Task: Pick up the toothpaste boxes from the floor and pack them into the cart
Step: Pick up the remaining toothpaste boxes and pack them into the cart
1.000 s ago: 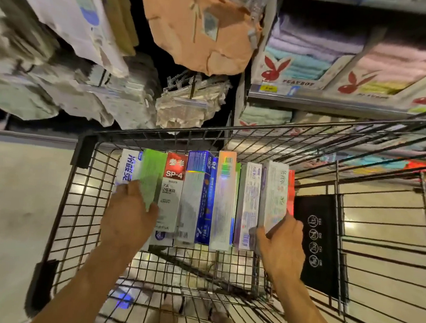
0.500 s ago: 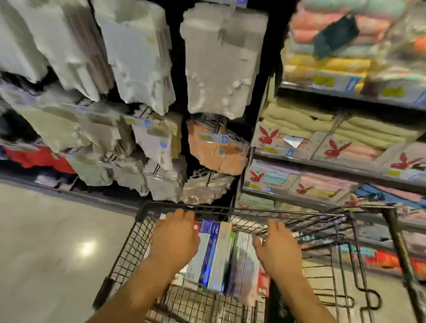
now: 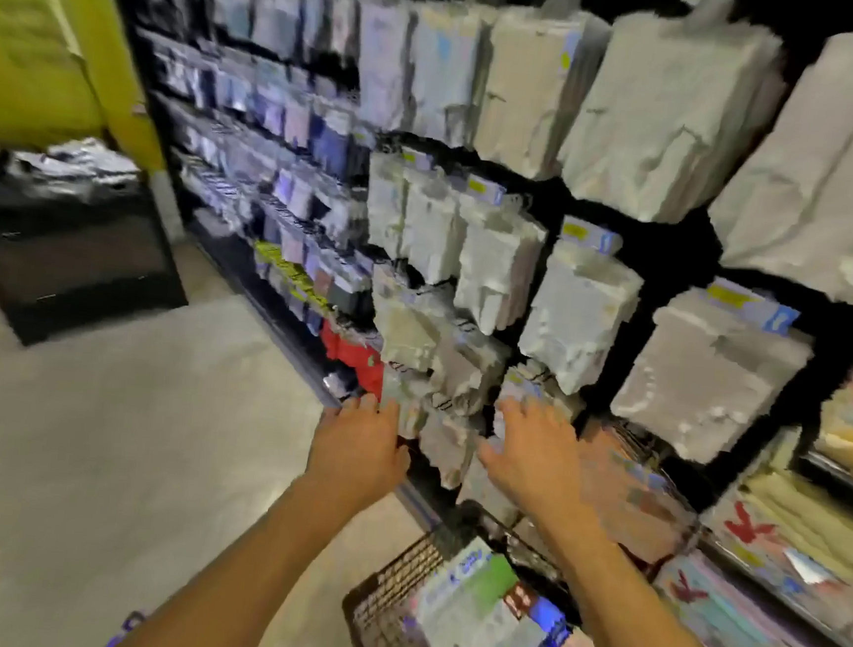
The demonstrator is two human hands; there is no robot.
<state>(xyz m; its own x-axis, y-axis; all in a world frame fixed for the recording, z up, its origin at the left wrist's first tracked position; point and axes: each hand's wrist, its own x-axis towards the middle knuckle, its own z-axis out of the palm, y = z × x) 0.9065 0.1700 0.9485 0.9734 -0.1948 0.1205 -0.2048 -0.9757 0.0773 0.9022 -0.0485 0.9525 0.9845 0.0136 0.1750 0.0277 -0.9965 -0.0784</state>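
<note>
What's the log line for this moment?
left hand: open, empty | right hand: open, empty | toothpaste boxes: in cart | view: blurred

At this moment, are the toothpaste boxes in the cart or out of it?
In: the toothpaste boxes sit side by side inside the black wire cart at the frame's lower edge.

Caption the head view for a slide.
Left hand and right hand open near black wire cart of colourful toothpaste boxes.

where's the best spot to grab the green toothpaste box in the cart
Grip its upper end, coming from above: the green toothpaste box sits packed side by side with other boxes in the cart, so its long sides look blocked. Blur hides detail.
</note>
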